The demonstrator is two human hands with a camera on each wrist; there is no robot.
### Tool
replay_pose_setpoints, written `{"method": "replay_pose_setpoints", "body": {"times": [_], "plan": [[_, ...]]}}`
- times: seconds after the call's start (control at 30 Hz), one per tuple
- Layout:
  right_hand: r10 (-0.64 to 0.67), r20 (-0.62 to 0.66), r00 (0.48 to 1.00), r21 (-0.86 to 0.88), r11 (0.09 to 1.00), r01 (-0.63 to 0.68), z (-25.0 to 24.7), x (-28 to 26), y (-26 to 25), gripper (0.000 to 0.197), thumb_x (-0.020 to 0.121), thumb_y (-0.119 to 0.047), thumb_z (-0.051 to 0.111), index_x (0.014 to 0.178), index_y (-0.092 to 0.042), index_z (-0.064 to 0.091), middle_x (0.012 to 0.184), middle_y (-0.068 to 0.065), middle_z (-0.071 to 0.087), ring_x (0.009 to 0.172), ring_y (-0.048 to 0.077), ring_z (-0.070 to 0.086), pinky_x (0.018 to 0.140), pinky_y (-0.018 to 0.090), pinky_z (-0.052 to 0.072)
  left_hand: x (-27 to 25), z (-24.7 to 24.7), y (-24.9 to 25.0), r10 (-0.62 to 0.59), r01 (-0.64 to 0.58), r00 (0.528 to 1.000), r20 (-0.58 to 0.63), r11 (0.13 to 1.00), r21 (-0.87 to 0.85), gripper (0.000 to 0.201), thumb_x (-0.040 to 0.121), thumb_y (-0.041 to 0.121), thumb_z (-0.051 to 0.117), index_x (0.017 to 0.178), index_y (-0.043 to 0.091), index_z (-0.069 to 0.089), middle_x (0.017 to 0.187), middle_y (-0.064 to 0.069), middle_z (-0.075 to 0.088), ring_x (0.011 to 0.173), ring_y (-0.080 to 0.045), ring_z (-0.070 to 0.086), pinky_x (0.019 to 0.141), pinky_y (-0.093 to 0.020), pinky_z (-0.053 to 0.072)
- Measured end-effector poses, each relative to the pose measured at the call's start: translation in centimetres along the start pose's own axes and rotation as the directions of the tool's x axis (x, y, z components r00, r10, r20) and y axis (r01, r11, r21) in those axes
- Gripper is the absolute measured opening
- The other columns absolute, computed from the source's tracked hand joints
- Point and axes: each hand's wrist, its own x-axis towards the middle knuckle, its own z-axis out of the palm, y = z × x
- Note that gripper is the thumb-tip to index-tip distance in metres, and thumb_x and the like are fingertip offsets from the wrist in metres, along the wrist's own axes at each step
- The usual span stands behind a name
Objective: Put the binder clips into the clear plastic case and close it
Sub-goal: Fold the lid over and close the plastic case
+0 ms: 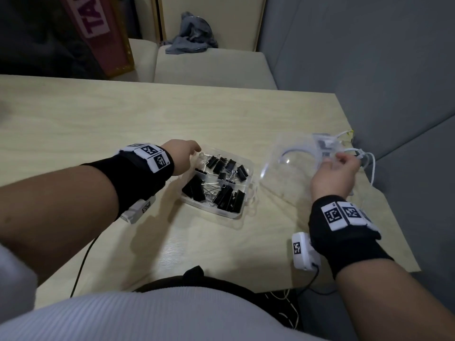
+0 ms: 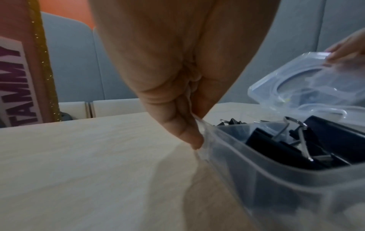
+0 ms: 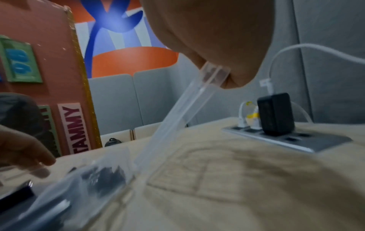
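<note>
Far left, a tall salmon-pink board with a glittery gold edge (image 2: 33, 62) stood behind the pale wood-grain surface (image 1: 98, 124), lettered "TAMMY". The left hand (image 1: 183, 153) reached to the far-left corner of the clear plastic case base (image 1: 237, 212); in the left wrist view its fingertips (image 2: 192, 139) pinched the corner rim, fingers curled down onto it. The base sat flat on the surface, divided into compartments and filled with black metal binder clips with silver wire handles (image 1: 221, 185), larger ones in the near compartments, smaller ones toward the far side. Some clips lay tilted against each other.

Right of the base, the clear plastic lid (image 1: 290, 166) stood raised at an angle, seemingly joined to the base's right edge, though the transparent plastic made the joint hard to read. The right hand (image 1: 337, 175) held the lid's upper edge, fingers curled round it; the right wrist view showed the lid's tab (image 3: 215, 73) gripped against the palm. Beyond that hand, a grey power strip (image 3: 292, 139) lay near the surface's right corner, carrying a black plug adapter (image 3: 275, 114) and white cables (image 3: 296, 46).
</note>
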Motion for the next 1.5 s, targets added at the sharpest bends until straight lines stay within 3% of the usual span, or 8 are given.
{"method": "replay_pose_setpoints", "body": {"times": [0.1,0.23,0.4,0.53,0.63,0.87,1.07,1.5], "plan": [[0.02,-0.037,0.999,0.193,0.981,-0.012,0.5,0.6,-2.2,0.022,0.096,-0.013,0.045,0.119,-0.015,0.045,0.111,0.002,0.055,0.088,0.013,0.059,0.061,0.007,0.041,0.1,0.0,-1.0,-0.003,0.007,1.0,0.031,0.988,-0.153,0.061,0.085,-0.003,0.057,0.138,0.025,0.045,0.13,-0.001,0.062,0.087,-0.02,0.063,0.087,-0.034,0.055],[0.123,0.213,0.969,0.264,0.948,-0.178,2.6,-0.8,-3.5,0.021,0.092,-0.007,0.042,0.103,-0.025,0.044,0.093,0.0,0.065,0.061,0.01,0.056,0.06,0.028,0.044,0.1,-0.1,-2.0,-0.009,0.018,1.0,0.025,0.923,-0.384,0.056,0.086,0.001,0.062,0.134,0.024,0.046,0.113,-0.005,0.065,0.073,-0.016,0.062,0.066,-0.031,0.058],[0.171,0.536,0.827,0.029,0.975,-0.22,4.7,-6.1,-2.9,0.031,0.093,-0.003,0.045,0.113,-0.026,0.043,0.102,-0.003,0.063,0.072,0.012,0.06,0.058,0.026,0.048,-0.3,-0.8,-2.6,-0.014,-0.006,0.999,-0.036,0.871,-0.491,0.019,0.094,0.014,0.051,0.108,0.024,0.06,0.102,-0.002,0.065,0.082,-0.018,0.064,0.063,-0.028,0.051],[0.29,0.607,0.739,-0.119,0.954,-0.276,5.9,-7.9,-1.7,0.035,0.091,0.001,0.039,0.119,-0.02,0.036,0.105,0.006,0.062,0.076,0.019,0.063,0.057,0.029,0.054,-0.6,-1.2,-2.8,-0.031,-0.004,0.998,-0.057,0.85,-0.526,0.027,0.097,0.037,0.046,0.1,0.019,0.066,0.091,0.001,0.065,0.073,-0.015,0.061,0.063,-0.027,0.044],[0.261,0.656,0.708,-0.294,0.953,-0.078,5.9,-8.0,-1.2,0.042,0.091,-0.003,0.042,0.13,-0.017,0.033,0.121,0.012,0.058,0.098,0.027,0.064,0.085,0.041,0.056,-0.7,-1.1,-2.9,-0.034,0.003,0.996,-0.083,0.938,-0.347,0.033,0.085,0.049,0.062,0.102,0.02,0.064,0.08,0.005,0.065,0.076,-0.015,0.058,0.072,-0.027,0.041],[0.139,0.667,0.732,-0.428,0.876,0.223,5.1,-7.8,-0.8,0.049,0.09,-0.009,0.049,0.137,-0.013,0.037,0.133,0.013,0.05,0.111,0.028,0.055,0.082,0.028,0.042,-0.2,-0.5,-1.8,-0.053,0.045,0.997,-0.053,0.989,-0.138,0.043,0.075,0.047,0.073,0.104,0.018,0.066,0.077,0.005,0.069,0.074,-0.018,0.062,0.079,-0.031,0.051],[0.083,0.613,0.786,-0.479,0.83,0.285,4.9,-8.0,-0.6,0.048,0.09,-0.01,0.047,0.136,-0.016,0.041,0.138,0.008,0.042,0.122,0.033,0.044,0.097,0.04,0.042,-0.4,-1.2,0.3,0.041,-0.039,0.999,-0.011,0.988,0.15,0.034,0.087,0.043,0.062,0.095,0.011,0.071,0.092,-0.004,0.071,0.085,-0.024,0.061,0.072,-0.031,0.046],[0.083,0.586,0.806,-0.455,0.857,0.242,4.0,-6.7,0.4,0.045,0.084,0.007,0.046,0.124,-0.015,0.047,0.122,0.012,0.054,0.091,0.022,0.053,0.074,0.028,0.042,-0.2,-0.7,1.8,0.021,-0.032,0.999,0.048,0.97,0.24,0.033,0.085,0.037,0.064,0.089,0.006,0.075,0.092,-0.011,0.075,0.074,-0.025,0.06,0.064,-0.029,0.045]]}}
